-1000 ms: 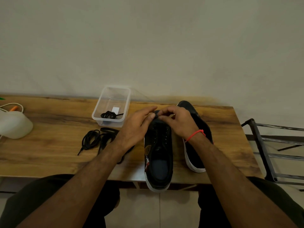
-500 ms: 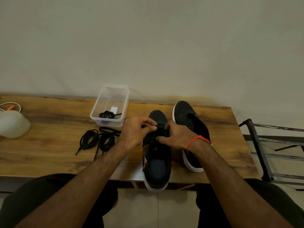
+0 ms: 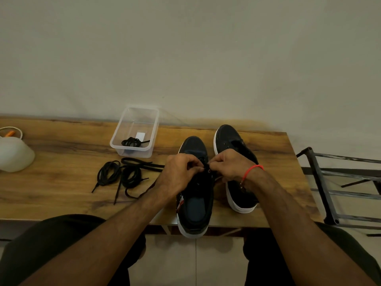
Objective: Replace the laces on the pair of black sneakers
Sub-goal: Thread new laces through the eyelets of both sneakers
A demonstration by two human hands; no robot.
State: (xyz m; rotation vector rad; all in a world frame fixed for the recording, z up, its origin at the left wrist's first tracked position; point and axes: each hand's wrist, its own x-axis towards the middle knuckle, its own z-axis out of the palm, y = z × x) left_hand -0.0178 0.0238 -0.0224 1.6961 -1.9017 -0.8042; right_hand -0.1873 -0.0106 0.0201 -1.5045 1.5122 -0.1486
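Both hands, left hand [image 3: 177, 174] and right hand [image 3: 228, 166], pinch a lace [image 3: 206, 166] at the near sneaker [image 3: 195, 207]. Far sneaker [image 3: 233, 145] appears unlaced; loose laces [image 3: 123, 174] lie on the counter [image 3: 61, 153]. Threading seems barely begun.

Bare wood lies open along the tabletop [image 3: 61, 195]'s near edge toward its left end, in front of the loose black laces [image 3: 123, 176]. Those laces sprawl across the middle, just in front of the clear plastic box [image 3: 135, 132] near the far edge. A white container [image 3: 14, 153] blocks the left end. Two black sneakers [image 3: 237, 162] fill the right half side by side, a narrow gap between them; the nearer one overhangs the near edge. The far right corner is bare.
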